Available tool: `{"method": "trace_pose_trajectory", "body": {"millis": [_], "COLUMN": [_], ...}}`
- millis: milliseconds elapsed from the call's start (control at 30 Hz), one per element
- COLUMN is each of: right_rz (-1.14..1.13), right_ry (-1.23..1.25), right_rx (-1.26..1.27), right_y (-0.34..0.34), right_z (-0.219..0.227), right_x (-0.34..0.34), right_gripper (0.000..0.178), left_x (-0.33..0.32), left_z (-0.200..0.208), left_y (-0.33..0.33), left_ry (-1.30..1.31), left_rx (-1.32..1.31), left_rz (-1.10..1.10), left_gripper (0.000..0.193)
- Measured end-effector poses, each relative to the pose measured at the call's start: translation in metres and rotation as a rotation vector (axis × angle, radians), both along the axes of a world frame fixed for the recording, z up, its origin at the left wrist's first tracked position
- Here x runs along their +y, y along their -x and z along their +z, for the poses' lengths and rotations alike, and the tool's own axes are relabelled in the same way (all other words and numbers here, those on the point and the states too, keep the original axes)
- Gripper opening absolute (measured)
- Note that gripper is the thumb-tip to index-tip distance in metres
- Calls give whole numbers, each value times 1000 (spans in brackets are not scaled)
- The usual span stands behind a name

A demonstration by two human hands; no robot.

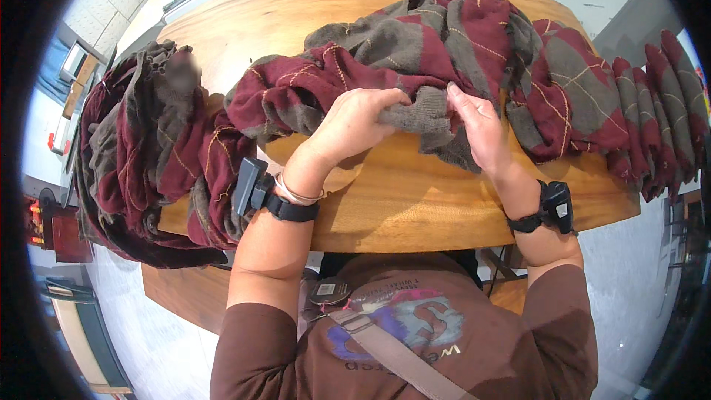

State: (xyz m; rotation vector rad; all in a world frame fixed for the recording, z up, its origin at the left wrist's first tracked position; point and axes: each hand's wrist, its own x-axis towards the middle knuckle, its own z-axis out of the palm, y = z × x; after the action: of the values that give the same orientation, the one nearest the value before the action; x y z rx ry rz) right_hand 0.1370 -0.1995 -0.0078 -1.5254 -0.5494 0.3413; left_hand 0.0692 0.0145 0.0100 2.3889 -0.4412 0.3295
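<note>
Two hands at work, both bare, over one wooden worktop (415, 200). Left hand (361, 117) closed on a grey ribbed edge (426, 112) of one maroon-and-grey knit piece (378, 41); right hand (481, 126) pinches the same edge at its other end, thumb uppermost. The knit piece lies bunched on the worktop beyond the hands, its edge raised between them near the front.

Two more groups of like knitwear. One heap (141, 155), at left, crumpled, spilling over the worktop's side; pieces in it cannot be counted. One spread (578, 96), at right, flatter, running into about five narrow upright folds (659, 111) at the far right; whether separate pieces, cannot tell.

Two black wrist devices, one on the left wrist (252, 187), one on the right (555, 207). One shoulder strap (392, 348) across one brown shirt (474, 355).
</note>
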Motion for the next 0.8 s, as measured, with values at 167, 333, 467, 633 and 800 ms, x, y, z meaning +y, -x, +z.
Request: {"method": "trace_pose_trajectory", "body": {"millis": [167,333,467,633,800], "right_rz": [251,184,94,76,88], "right_ry": [161,-112,-344,-288,-171], "right_rx": [174,78,111,21,-150], "right_y": [3,8,5,13,22], "right_z": [6,9,10,18,26], "right_x": [-2,4,3,2,-2], "right_gripper": [38,15,14,19,33], "left_x": [-3,-8,-15,-20,-26], "left_z": [-1,0,4,11,13], "left_y": [-1,-1,1,4,6], "left_ry": [-55,-54,110,328,172], "left_rx": [-17,-81,-263,-186,-285], "left_rz": [14,13,-15,-37,26], "left_gripper": [34,33,33,30,28]}}
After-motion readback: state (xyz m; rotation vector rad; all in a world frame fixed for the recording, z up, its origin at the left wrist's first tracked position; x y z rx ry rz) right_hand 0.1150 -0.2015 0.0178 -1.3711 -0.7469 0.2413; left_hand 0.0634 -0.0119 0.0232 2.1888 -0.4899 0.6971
